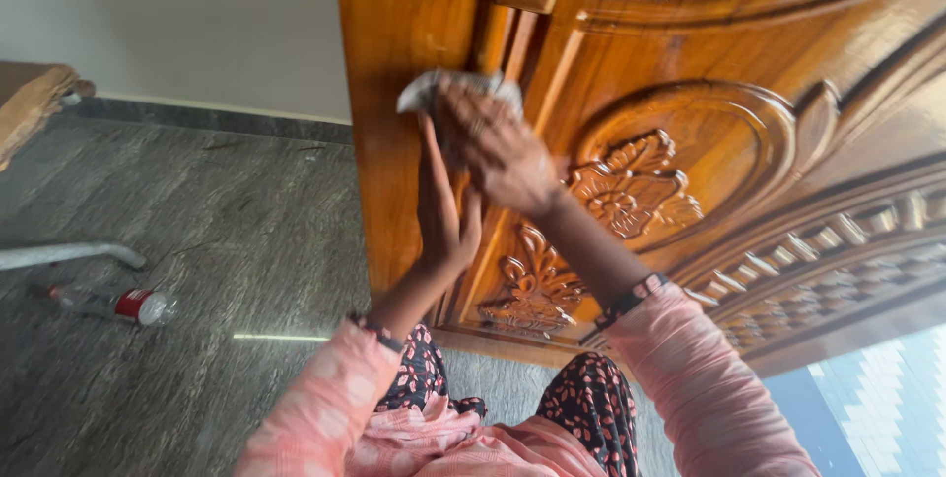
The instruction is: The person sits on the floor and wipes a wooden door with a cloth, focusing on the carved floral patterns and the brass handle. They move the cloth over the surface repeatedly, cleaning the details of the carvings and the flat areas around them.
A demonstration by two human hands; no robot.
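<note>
Wooden door [690,93] edge under right hand [498,147] clamped on crumpled cloth [424,91], left hand [443,211] flat and apart alongside: likely to slip off glossy varnish.

I see a small pale grey cloth [458,91], crumpled and bunched, pressed flat against the carved wooden door [690,93] near its left edge, just below the brass fitting at the door's top. The door is glossy honey-brown timber, standing upright, with a plain smooth stile along its left edge and raised floral carvings inside curved mouldings toward its middle. The cloth's loose corner sticks out toward the left edge.
</note>
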